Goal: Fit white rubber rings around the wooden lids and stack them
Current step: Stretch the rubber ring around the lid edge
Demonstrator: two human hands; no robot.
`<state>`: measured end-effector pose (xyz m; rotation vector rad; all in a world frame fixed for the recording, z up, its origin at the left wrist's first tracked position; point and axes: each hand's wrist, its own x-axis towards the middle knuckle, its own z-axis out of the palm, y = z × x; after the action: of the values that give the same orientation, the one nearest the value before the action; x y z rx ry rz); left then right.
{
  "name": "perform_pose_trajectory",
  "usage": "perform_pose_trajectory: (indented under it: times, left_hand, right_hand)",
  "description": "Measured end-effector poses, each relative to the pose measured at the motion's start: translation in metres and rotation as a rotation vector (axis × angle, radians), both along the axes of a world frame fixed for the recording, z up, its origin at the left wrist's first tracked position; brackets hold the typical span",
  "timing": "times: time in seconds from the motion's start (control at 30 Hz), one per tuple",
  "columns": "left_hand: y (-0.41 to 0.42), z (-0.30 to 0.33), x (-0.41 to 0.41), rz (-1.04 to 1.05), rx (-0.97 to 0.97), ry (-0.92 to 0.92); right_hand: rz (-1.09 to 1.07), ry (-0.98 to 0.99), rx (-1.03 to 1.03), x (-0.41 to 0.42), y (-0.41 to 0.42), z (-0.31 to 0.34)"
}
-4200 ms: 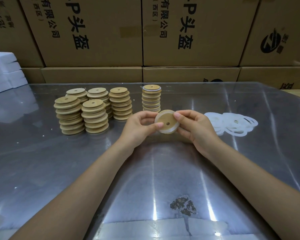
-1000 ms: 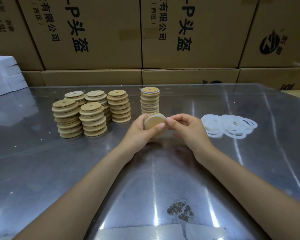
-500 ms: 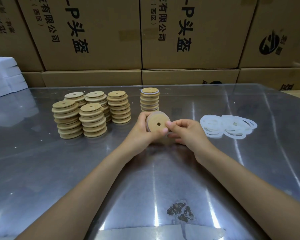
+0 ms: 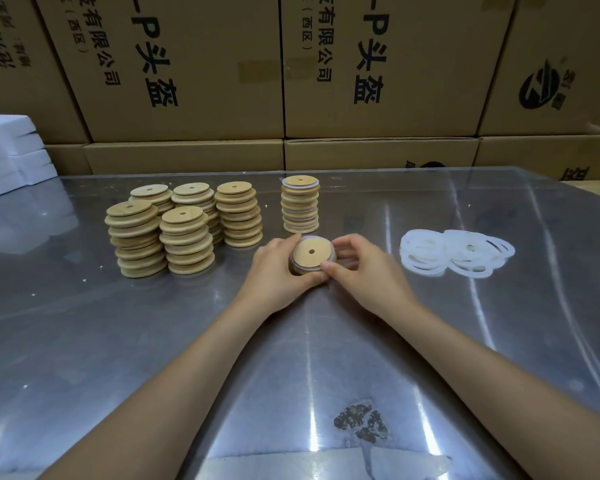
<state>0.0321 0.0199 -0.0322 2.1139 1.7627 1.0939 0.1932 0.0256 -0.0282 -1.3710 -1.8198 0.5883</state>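
White foam sheets (image 4: 11,154) are lying stacked at the far left edge of a shiny metal table (image 4: 84,341), with printed cardboard boxes (image 4: 194,64) standing in a wall behind it. Just right of the sheets, five stacks of bare wooden lids (image 4: 184,223) are sitting close together on the table, each lid showing a small hole in its centre. A little further right, one separate stack of finished lids (image 4: 300,204) is standing alone, thin white edges showing between its discs and a white ring lying around the top one.

In front of that stack, near the middle of the table, a person is holding a single wooden lid (image 4: 311,252) between both hands, its face tilted up toward the camera. The left hand (image 4: 278,271) is curling around the lid's left and lower side, fingers behind and thumb along the bottom, gripping it. A white rubber ring (image 4: 330,261) is showing along the lid's rim. The right hand (image 4: 364,268) is pinching at the lid's lower right edge with its thumb, while its fingers are arching over the right side; whether they are pressing the ring or the wood cannot be told.

Well to the right, apart from the hands, a loose pile of rings (image 4: 456,252) is lying flat and overlapping on the table.
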Motion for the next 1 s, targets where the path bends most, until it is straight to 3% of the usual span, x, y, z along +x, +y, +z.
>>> perform_pose_trajectory:
  times: [0.1, 0.2, 0.33, 0.63, 0.73, 0.8, 1.0]
  left_hand:
    - [0.0041, -0.0027, 0.0012, 0.046, -0.14, 0.172]
    - [0.0042, -0.0025, 0.0039, 0.054, -0.198, 0.232]
    - [0.0011, -0.0016, 0.0035, 0.032, -0.101, 0.171]
    - [0.0018, -0.0014, 0.0023, 0.022, -0.123, 0.214]
    - [0.0029, -0.0013, 0.0014, 0.006, -0.111, 0.145]
    - [0.0032, -0.0009, -0.0001, -0.013, -0.124, 0.006]
    - [-0.0004, 0.0019, -0.0021, -0.139, -0.136, -0.27]
  right_hand:
    - [-0.032, -0.191, 0.029, -0.0012, 0.0007, -0.0015]
    - [-0.051, -0.267, 0.077, -0.0016, 0.0007, -0.0011]
    - [0.036, -0.308, 0.22, -0.0041, -0.0029, -0.0017]
    - [0.086, -0.36, 0.195, -0.0068, -0.003, -0.0018]
    - [0.091, -0.351, 0.186, -0.007, -0.0038, -0.0004]
    - [0.061, -0.308, 0.161, -0.0054, -0.0029, -0.0002]
    - [0.037, -0.107, -0.039, 0.0016, 0.002, -0.0026]
